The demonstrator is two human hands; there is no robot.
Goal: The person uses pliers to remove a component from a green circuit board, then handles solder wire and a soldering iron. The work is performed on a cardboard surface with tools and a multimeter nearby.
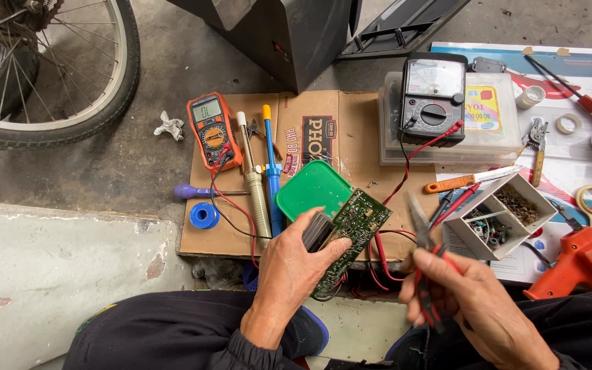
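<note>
My left hand [296, 270] grips a green circuit board [356, 229] by its lower edge, solder side up, with a dark block component [318, 229] under my fingers. My right hand [467, 301] holds red-handled pliers [425, 240], jaws pointing up toward the board's right side but apart from it. Both hands hover over my lap, just in front of a sheet of brown cardboard [323, 116].
An orange digital multimeter [212, 130], a soldering iron [256, 185], a blue desoldering pump [273, 171], a green lid [310, 188] and a solder spool [204, 215] lie on the cardboard. A black analog meter [434, 96] stands on a plastic box. A parts box [498, 216], orange tool [584, 260], bicycle wheel [56, 68].
</note>
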